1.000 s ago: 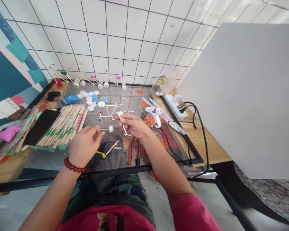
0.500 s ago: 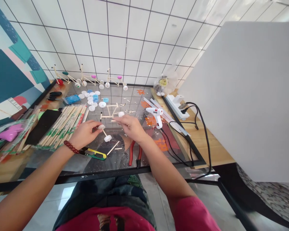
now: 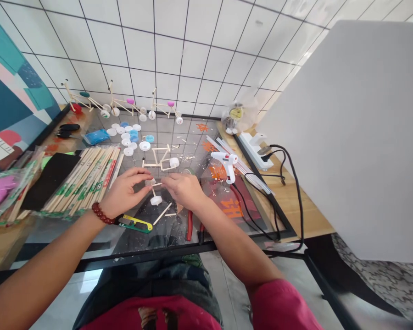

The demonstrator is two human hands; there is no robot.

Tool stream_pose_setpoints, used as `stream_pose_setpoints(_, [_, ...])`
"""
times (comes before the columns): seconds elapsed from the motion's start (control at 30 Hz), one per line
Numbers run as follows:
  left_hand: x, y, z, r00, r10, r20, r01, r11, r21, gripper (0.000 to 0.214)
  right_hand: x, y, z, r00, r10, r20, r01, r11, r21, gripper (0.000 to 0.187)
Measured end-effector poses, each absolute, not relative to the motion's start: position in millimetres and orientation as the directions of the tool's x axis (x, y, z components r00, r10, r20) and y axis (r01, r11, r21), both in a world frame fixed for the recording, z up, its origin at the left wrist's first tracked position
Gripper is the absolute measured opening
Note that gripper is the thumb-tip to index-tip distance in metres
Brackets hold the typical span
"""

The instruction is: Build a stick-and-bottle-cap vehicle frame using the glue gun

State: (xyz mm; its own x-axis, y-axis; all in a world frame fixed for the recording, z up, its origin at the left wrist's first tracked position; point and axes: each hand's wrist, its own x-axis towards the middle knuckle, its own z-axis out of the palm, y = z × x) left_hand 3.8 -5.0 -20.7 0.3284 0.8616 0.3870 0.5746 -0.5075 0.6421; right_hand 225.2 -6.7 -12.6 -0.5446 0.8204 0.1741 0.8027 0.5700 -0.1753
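Left hand [image 3: 124, 195] and right hand [image 3: 182, 190] pinch nearly closed on a light, stiff wooden stick [image 3: 153, 192] bearing a white plastic cap [image 3: 155, 200]; hold by shaft.

No wording reads clearly. The green and red print on the packets of wooden sticks [image 3: 84, 183] is too small to make out, and the orange characters [image 3: 231, 208] under the glass worktop [image 3: 192, 133] resemble "FH" but stay blurred.
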Motion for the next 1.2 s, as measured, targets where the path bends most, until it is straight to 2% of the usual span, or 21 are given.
stream_pose_setpoints(0.23, [1.8,-6.0,-26.6,0.392,0.783,0.482,0.639,-0.609,0.469,0.020,221.2,-3.5,-16.3,-0.584,0.792,0.177,0.785,0.607,-0.126,0.026])
stream_pose_setpoints(0.43, [3.9,-14.7,-18.6,0.524,0.702,0.484,0.692,-0.681,0.238,0.022,221.5,-3.6,-19.2,-0.593,0.775,0.219,0.768,0.626,-0.135,0.026])
stream_pose_setpoints(0.8, [4.6,-21.2,-18.2,0.631,0.520,0.577,0.680,-0.728,-0.087,0.012,224.2,-2.4,-23.2,-0.645,0.700,0.305,0.716,0.693,-0.077,0.025])
stream_pose_setpoints(0.87, [4.6,-22.0,-18.1,0.630,0.519,0.577,0.686,-0.720,-0.101,0.011,225.2,-2.7,-23.8,-0.655,0.686,0.317,0.703,0.707,-0.077,0.023])
stream_pose_setpoints(1.2, [4.6,-24.1,-19.8,0.608,0.588,0.534,0.691,-0.723,0.008,0.012,225.0,-3.9,-23.8,-0.678,0.676,0.289,0.684,0.724,-0.090,0.022])
